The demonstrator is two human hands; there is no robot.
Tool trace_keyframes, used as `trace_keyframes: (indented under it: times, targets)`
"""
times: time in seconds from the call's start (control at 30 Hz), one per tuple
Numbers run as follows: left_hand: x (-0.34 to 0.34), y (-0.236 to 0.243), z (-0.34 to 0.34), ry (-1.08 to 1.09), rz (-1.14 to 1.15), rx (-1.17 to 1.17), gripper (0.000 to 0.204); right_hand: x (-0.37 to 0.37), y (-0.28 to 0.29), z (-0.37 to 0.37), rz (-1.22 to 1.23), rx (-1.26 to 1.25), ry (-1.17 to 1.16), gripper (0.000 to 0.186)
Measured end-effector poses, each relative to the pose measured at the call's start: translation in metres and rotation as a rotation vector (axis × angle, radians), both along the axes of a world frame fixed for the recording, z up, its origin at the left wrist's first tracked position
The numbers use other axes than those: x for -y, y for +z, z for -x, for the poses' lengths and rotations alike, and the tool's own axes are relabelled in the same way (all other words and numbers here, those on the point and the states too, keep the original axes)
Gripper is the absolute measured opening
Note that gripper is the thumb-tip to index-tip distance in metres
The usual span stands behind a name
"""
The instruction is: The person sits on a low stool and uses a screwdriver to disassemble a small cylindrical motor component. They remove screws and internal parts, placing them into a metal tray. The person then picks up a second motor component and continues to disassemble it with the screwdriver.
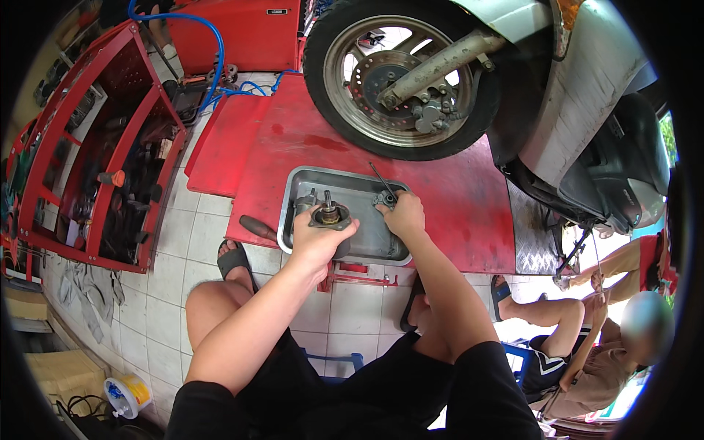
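Observation:
My left hand (317, 240) is wrapped round a metal motor-like part (329, 213) with a short shaft standing up from its open end. It is held over the left half of a shallow steel tray (369, 233). At the tray's right side my right hand (405, 215) pinches a small dark metal part (384, 199) low over the tray. A thin dark rod (378, 174) slants up from beside that part across the far rim; whether my fingers touch it is hidden. Another grey metal piece (305, 200) shows just behind my left hand.
The tray rests on a red lift platform (455, 220) below a scooter's wheel (402, 81). A dark tool handle (257, 227) lies by the tray's left edge. A red tool rack (95, 161) stands left; a seated person (587, 359) is at right.

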State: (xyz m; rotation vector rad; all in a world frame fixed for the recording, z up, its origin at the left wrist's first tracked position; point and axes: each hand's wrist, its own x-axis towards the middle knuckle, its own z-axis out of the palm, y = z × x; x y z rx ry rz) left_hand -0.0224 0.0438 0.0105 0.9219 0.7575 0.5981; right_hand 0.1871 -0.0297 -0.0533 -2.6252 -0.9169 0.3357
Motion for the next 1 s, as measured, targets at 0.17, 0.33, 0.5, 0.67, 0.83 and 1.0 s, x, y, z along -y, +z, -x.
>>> trace_keyframes:
  times: [0.17, 0.33, 0.5, 0.67, 0.83, 1.0]
  targets:
    - [0.001, -0.003, 0.000, -0.008, -0.045, 0.001, 0.024, -0.002, 0.001, -0.007, 0.040, -0.062, 0.015, 0.047]
    - [0.002, -0.009, -0.002, -0.101, -0.273, 0.043, 0.027, 0.000, -0.004, 0.000, 0.063, 0.036, 0.080, 0.047]
    - [0.009, -0.002, -0.006, -0.214, -0.262, 0.146, 0.043, 0.014, -0.003, -0.013, -0.185, -0.174, 0.084, 0.038]
    - [0.010, -0.002, 0.003, -0.158, -0.715, -0.097, 0.061, 0.039, 0.078, 0.006, -0.670, -1.100, 0.077, 0.029]
    - [0.011, 0.008, 0.012, -0.215, -0.763, -0.112, 0.058, 0.083, 0.096, 0.008, -0.858, -1.524, 0.197, 0.032]
    - [0.015, 0.023, 0.018, -0.298, -0.746, -0.225, 0.048, 0.090, 0.098, 0.023, -0.816, -1.555, 0.191, 0.036]
